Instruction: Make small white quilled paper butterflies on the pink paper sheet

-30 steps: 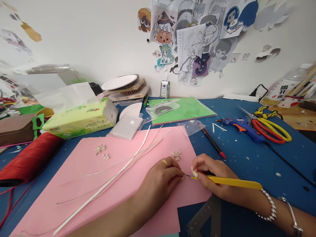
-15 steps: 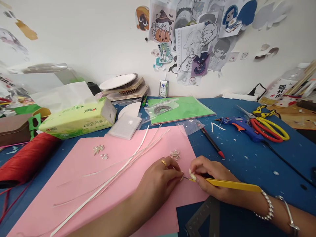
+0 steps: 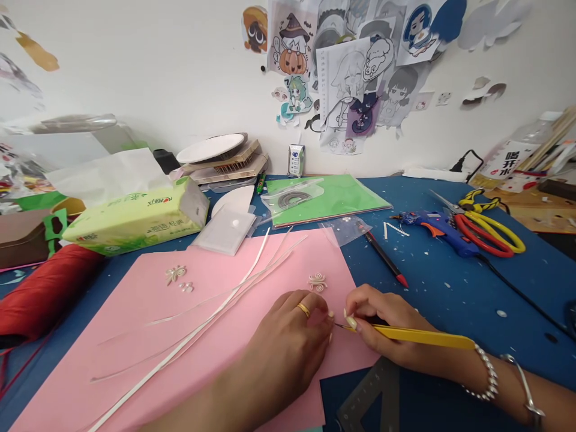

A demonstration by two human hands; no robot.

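My right hand [image 3: 382,321] pinches a pair of yellow tweezers [image 3: 427,336], whose dark tip points left. At that tip, the fingers of my left hand [image 3: 294,339] are bunched together over the pink paper [image 3: 225,372]; whatever they hold is hidden. Just beyond my fingers lies a small curled white ornament [image 3: 317,282]. Long thin white strips [image 3: 211,315] run diagonally across the paper, left of my left hand. Farther left are another pale ornament [image 3: 175,274] and a few pearly bits [image 3: 186,287].
A grey triangular ruler [image 3: 369,396] lies below my right hand. Behind it are a black pen with red tip [image 3: 384,259], a blue glue gun [image 3: 441,231] and scissors [image 3: 486,231]. A tissue pack [image 3: 139,219] and red thread spool [image 3: 49,294] stand left, a green sheet [image 3: 342,201] behind.
My left hand has rolled over, its back now facing up more and its fingers shifted slightly at the tweezers' tip. The right hand and tweezers stay nearly still. The view shifts slightly.
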